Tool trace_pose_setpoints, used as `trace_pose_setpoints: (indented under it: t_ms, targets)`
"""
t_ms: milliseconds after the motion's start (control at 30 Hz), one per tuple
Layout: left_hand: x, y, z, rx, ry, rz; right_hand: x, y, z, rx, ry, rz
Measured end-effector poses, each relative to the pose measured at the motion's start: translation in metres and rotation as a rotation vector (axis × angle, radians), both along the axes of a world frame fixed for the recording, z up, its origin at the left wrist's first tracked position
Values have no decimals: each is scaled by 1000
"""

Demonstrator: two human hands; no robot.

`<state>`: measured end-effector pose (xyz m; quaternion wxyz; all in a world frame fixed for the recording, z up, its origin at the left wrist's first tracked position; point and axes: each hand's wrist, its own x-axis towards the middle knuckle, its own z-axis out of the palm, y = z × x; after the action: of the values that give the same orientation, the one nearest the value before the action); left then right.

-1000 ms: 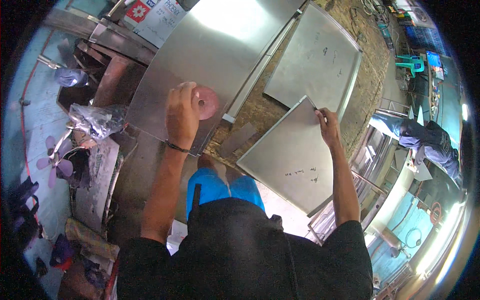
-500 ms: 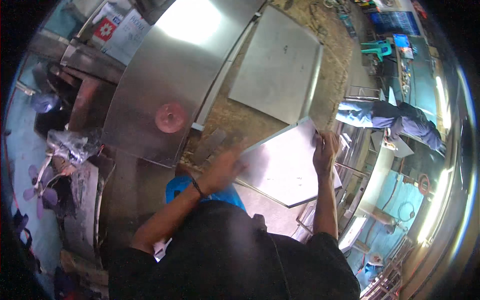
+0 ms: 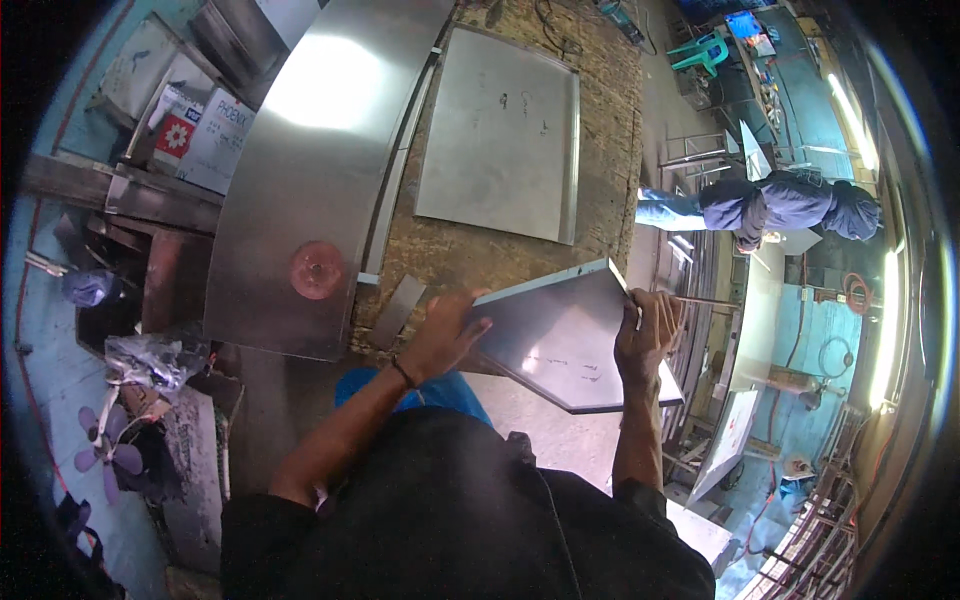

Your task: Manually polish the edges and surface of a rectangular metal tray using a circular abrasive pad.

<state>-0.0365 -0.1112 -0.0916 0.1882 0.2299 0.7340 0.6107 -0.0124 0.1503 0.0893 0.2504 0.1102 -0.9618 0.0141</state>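
A sheet-metal panel with folded edges (image 3: 560,350) is held up tilted in front of my body, beside the near edge of the workbench. My left hand (image 3: 445,335) grips its left edge, thumb lying over the face. On the opposite edge, my right hand (image 3: 648,335) has its fingers curled around the metal. Faint handwritten marks show on the shiny face. Beyond it, another metal panel with a raised edge (image 3: 500,140) lies flat on the worn wooden workbench (image 3: 615,150). A small metal strip (image 3: 398,312) rests near my left hand.
To the left lies a large metal sheet (image 3: 270,200) bearing a red disc (image 3: 317,270). A purple-bladed fan (image 3: 108,453) and a plastic bag (image 3: 155,358) are further left. A person in dark clothing (image 3: 770,205) bends over at the right, near a green plastic stool (image 3: 700,52).
My left hand, blurred by motion before, now rests clearly on the panel's left edge. The panel has tilted, dimming its bright reflection. The whole view has shifted, with the bench appearing further left.
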Motion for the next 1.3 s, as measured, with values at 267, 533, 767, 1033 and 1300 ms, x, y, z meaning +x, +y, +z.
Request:
trace_pose_setpoints:
  t_ms: [267,533,767,1033,1300]
  targets:
    - [-9,8,22,-82,133,0,10,11,22,74,105,-11]
    - [4,4,-4,-26,345,116,20,-22,41,81,31,128]
    - [9,-20,-34,60,239,106,21,-56,29,62,-101,262]
    - [2,-56,-9,-178,231,-5,25,-72,15,-41,-183,235]
    - [-10,-74,109,90,187,176,24,-76,16,-194,-305,238]
